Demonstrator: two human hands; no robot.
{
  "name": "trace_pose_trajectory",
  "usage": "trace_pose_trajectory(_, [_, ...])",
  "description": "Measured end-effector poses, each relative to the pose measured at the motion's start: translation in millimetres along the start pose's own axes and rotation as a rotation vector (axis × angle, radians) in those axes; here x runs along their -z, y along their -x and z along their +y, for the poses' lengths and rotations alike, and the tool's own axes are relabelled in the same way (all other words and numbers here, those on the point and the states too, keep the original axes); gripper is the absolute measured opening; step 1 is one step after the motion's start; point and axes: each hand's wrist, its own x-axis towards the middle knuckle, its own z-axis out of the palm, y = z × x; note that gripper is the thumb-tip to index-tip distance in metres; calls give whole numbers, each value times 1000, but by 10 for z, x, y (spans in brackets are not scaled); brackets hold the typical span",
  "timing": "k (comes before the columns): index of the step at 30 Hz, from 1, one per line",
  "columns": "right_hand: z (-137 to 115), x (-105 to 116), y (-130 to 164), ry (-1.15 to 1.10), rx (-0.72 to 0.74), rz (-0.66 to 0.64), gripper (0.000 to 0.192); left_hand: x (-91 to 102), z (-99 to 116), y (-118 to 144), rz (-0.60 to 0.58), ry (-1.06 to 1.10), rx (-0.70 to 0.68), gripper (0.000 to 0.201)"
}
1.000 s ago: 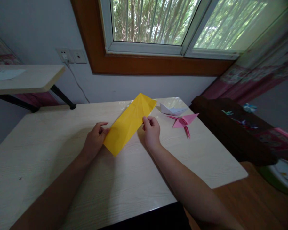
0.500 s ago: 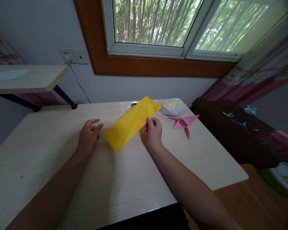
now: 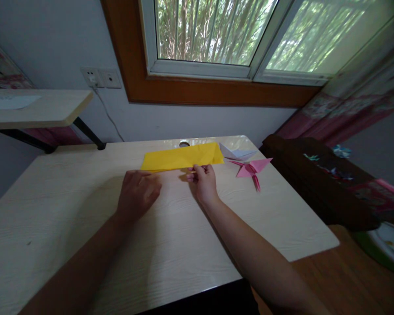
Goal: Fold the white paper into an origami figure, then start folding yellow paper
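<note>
A folded sheet of yellow paper (image 3: 180, 157) is held lengthwise across the far part of the desk, long edge toward me, with creases at its right end. My right hand (image 3: 204, 183) pinches its near edge, right of the middle, between thumb and fingers. At the near left corner is my left hand (image 3: 138, 192), back upward and smeared by motion; whether its fingers grip the paper I cannot tell. Just right of the yellow paper lie a pink folded-paper figure (image 3: 252, 168) with pointed ends and a pale folded paper (image 3: 238, 153).
The light wooden desk (image 3: 184, 245) runs up to the wall below a window (image 3: 210, 30). A raised shelf (image 3: 36, 107) on black legs stands at left. A white cable (image 3: 107, 111) hangs from the wall socket. Beyond the desk's right edge is a dark brown piece of furniture (image 3: 302, 183).
The yellow paper has swung from a slant to nearly level, its left end moving away from me. My left hand has moved right to its near left corner.
</note>
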Motion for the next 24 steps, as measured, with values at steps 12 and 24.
trace_pose_trajectory(12, [26, -65, 225, -98, -294, -432, 24, -160, 80, 35, -376, 431, 308, 41])
trace_pose_trajectory(24, [34, -64, 390, 302, -129, -674, 29, -165, 49, -24, -171, 1127, 906, 51])
